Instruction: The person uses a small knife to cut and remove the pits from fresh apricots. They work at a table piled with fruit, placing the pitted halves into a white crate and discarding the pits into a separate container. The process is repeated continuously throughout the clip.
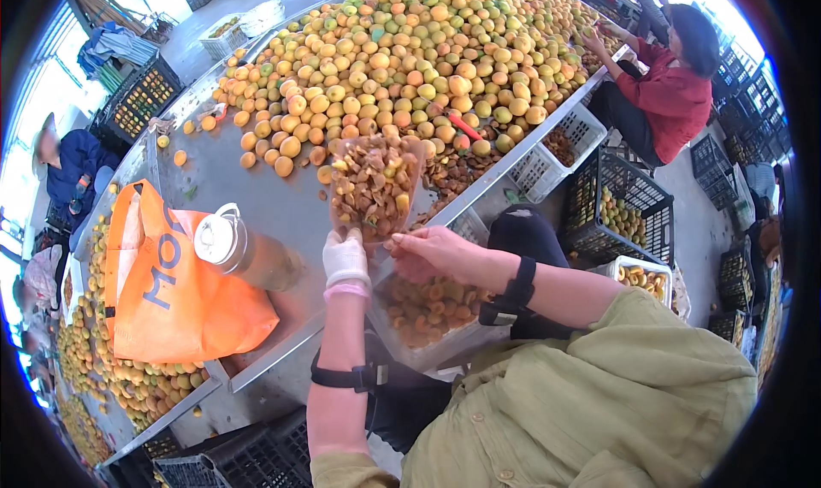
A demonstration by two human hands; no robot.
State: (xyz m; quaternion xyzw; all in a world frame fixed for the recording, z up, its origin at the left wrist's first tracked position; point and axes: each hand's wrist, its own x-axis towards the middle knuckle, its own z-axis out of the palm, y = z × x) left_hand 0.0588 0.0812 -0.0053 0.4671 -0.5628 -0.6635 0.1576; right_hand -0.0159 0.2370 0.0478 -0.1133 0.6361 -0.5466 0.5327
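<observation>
My left hand (346,257), in a whitish glove with a pink band at the wrist, grips the near edge of a clear plastic container (415,180). Dark apricot pits and fruit scraps (372,183) fill this container, which is over the metal table near the fruit heap. My bare right hand (436,252) has its fingertips bunched at the container's near right corner; whether they grip it is unclear. Below the right hand, a translucent bin holds halved apricots (430,311). A red-handled knife (463,126) lies among the whole apricots (385,71) beyond.
An orange bag (192,295) and a lidded bottle (263,260) stand left on the metal table (224,167). A white crate (551,148), a black crate of apricots (616,199) and a tub of halves (641,279) are to the right. A co-worker in red (667,96) sits beyond.
</observation>
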